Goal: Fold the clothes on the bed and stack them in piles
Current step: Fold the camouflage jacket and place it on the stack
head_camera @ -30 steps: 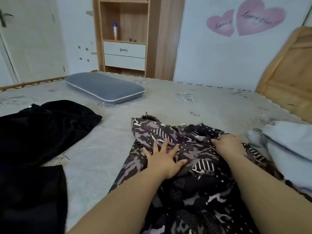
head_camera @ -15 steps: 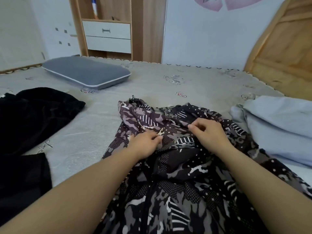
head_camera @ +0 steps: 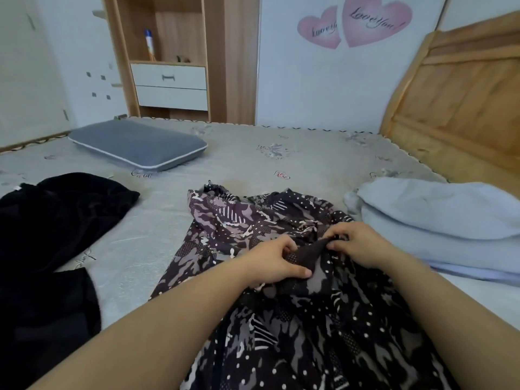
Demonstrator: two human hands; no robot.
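Note:
A dark patterned garment (head_camera: 225,229) with camouflage, dots and stripes lies spread on the bed (head_camera: 253,161) in front of me. My left hand (head_camera: 270,263) pinches a raised fold of its fabric near the middle. My right hand (head_camera: 357,243) grips the same bunched fold from the right, fingers curled into the cloth. A black garment (head_camera: 56,220) lies crumpled at the left. A pale blue folded garment (head_camera: 439,220) sits at the right.
A grey pillow (head_camera: 138,144) lies at the far left of the bed. The wooden headboard (head_camera: 461,102) rises at the right. A wooden shelf unit with white drawers (head_camera: 171,85) stands behind the bed against the wall.
My left hand went from lying flat on the patterned garment to pinching it. Both hands came together at the middle and lifted a fold of the fabric.

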